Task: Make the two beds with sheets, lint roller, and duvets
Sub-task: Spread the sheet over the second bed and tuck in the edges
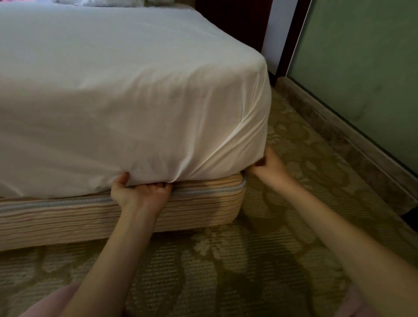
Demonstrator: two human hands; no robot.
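A white sheet (126,95) covers the mattress and hangs over its near corner, pulled into tight folds there. Below it lies the striped bed base (67,215) with a corded edge. My left hand (140,192) grips the sheet's lower edge at the foot side, thumb up on the cloth and fingers curled under the mattress. At the corner's right side, my right hand (269,165) holds the sheet's edge, with its fingertips hidden under the mattress. Neither a lint roller nor a duvet is in view.
Patterned olive carpet (226,260) covers the floor in front and to the right. A green wall (362,79) with a stone skirting board runs close along the right side. A dark wooden panel (233,22) stands behind the corner. White bedding (101,2) lies at the bed's far end.
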